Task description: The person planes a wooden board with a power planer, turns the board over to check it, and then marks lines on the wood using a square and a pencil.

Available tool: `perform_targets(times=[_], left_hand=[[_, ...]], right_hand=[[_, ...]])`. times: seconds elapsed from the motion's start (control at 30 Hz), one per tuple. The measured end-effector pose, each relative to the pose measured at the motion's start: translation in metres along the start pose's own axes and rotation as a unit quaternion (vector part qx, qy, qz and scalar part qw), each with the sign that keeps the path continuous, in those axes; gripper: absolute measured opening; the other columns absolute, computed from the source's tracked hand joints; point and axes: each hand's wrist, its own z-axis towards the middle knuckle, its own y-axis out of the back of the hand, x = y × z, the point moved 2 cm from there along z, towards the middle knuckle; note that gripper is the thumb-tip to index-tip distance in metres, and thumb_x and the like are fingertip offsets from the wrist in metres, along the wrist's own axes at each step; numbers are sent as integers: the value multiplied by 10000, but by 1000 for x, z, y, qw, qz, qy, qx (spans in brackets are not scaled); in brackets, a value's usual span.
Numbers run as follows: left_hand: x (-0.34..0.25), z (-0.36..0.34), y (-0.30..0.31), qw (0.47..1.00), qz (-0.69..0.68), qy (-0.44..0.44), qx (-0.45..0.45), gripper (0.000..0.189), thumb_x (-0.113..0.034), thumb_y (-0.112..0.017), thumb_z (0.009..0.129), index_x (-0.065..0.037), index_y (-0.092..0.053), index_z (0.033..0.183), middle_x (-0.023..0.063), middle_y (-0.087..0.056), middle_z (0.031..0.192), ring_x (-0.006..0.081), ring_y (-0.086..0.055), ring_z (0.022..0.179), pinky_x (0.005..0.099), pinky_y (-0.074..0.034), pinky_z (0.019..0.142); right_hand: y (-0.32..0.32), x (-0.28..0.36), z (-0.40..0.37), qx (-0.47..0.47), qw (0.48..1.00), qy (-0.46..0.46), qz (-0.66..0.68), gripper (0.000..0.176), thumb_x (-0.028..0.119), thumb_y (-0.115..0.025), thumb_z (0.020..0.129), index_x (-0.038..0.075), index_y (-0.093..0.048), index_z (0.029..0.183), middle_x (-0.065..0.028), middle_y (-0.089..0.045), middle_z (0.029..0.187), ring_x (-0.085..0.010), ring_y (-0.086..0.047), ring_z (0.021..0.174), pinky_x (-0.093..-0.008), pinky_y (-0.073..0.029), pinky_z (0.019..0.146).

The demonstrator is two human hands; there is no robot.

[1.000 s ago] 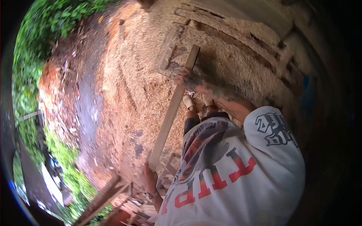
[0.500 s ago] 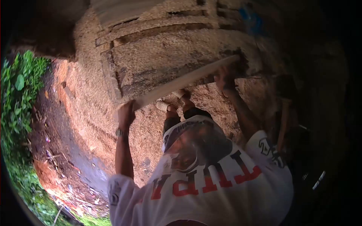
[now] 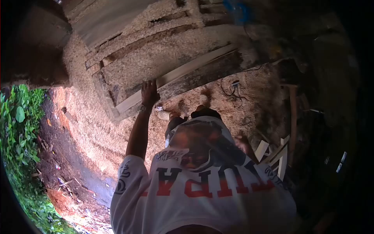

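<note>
A long pale wooden plank (image 3: pixel 191 68) lies slantwise along the near side of a sawdust-covered bench (image 3: pixel 167 93). My left hand (image 3: pixel 149 93) rests on the plank left of its middle, fingers stretched out over it and thumb apart. A band circles that wrist. Low beside my hip, my right hand (image 3: pixel 243 142) is away from the plank, near several pale wood offcuts (image 3: pixel 283 156). Its fingers are dim and smeared.
Wood shavings (image 3: pixel 124 136) cover the ground around my feet. A dark cable (image 3: pixel 233 91) lies beyond my feet to the right, and a blue thing (image 3: pixel 237 11) sits at the back. An upright timber (image 3: pixel 293 117) stands at the right; green plants (image 3: pixel 23 117) grow at the left.
My right hand has let go of the plank's right end and dropped back beside my hip. The plank now lies on the bench, and my left hand has shifted right along it.
</note>
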Motion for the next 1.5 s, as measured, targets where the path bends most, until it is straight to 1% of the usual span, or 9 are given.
perform_targets(times=[0.23, 0.3, 0.5, 0.57, 0.7, 0.83, 1.03, 1.13, 1.5], left_hand=[[-126, 105, -44, 1000, -12, 20, 15, 661, -102, -743, 710, -80, -527, 1334, 178, -599, 1202, 397, -597, 1159, 586, -470, 960], [-167, 144, -58, 999, -44, -9, 6, 575, -89, -739, 716, -76, -538, 1255, 187, -616, 1157, 415, -619, 1110, 563, -511, 904], [-287, 248, -112, 997, -71, 18, -33, 543, -45, -709, 728, -69, -540, 1244, 201, -635, 1111, 432, -637, 1053, 530, -537, 861], [-304, 243, -124, 997, -64, 41, -3, 550, -30, -699, 729, -70, -541, 1254, 202, -641, 1125, 429, -643, 1052, 537, -530, 870], [-291, 232, -113, 996, -68, 51, 2, 562, -27, -676, 744, -82, -557, 1290, 172, -667, 1162, 401, -633, 1125, 552, -478, 963], [-306, 193, -91, 996, -39, 70, -29, 494, -27, -632, 794, -99, -580, 1280, 108, -676, 1181, 357, -610, 1179, 564, -376, 1089], [-301, 162, -108, 980, 24, 190, -47, 611, -105, -687, 837, -106, -525, 1426, 178, -486, 1521, 407, -358, 1482, 600, -232, 1223], [-300, 124, -77, 917, 19, 387, -96, 1006, -244, -830, 815, -149, -262, 1639, 160, -171, 1721, 426, -154, 1575, 635, -216, 1226], [-279, -36, -98, 782, -145, 585, -160, 719, -287, -762, 904, -2, -467, 1495, 271, -535, 1471, 422, -535, 1346, 467, -440, 1133]], right_hand=[[58, -85, 108, 177, 953, -14, 244, 339, 327, -712, 990, 39, -697, 1170, -59, -707, 883, -172, -697, 753, -348, -551, 652], [115, -13, 116, 15, 991, 108, 82, 348, 349, -690, 1000, 42, -699, 1165, -100, -745, 970, -209, -728, 833, -367, -572, 699], [295, 164, 259, -181, 859, 425, -219, 278, 314, -708, 990, 65, -707, 1115, -130, -740, 989, -175, -723, 871, -362, -571, 720], [346, 234, 271, -106, 884, 389, -236, 407, 330, -701, 972, 26, -685, 1241, -185, -747, 1088, -290, -707, 1103, -428, -554, 934], [420, 324, 356, 70, 815, 562, 124, 220, 190, -688, 986, 77, -694, 1175, -62, -730, 1022, -156, -666, 867, -314, -544, 816], [474, 438, 355, 62, 869, 488, 46, 175, 125, -651, 1001, 104, -687, 1171, 11, -680, 1119, -84, -594, 890, -280, -505, 796], [514, 637, 477, -211, 829, 501, -133, 721, 658, -387, 1047, 93, -575, 1452, -126, -594, 1446, -289, -572, 1321, -416, -433, 1092], [482, 711, 376, -4, 911, 345, 224, 824, 763, -419, 978, 86, -546, 1430, -139, -596, 1424, -330, -568, 1302, -500, -343, 1184], [465, 775, 359, 128, 915, 328, 198, 724, 828, -358, 944, 139, -569, 875, -49, -510, 717, -220, -486, 638, -441, -487, 615]])
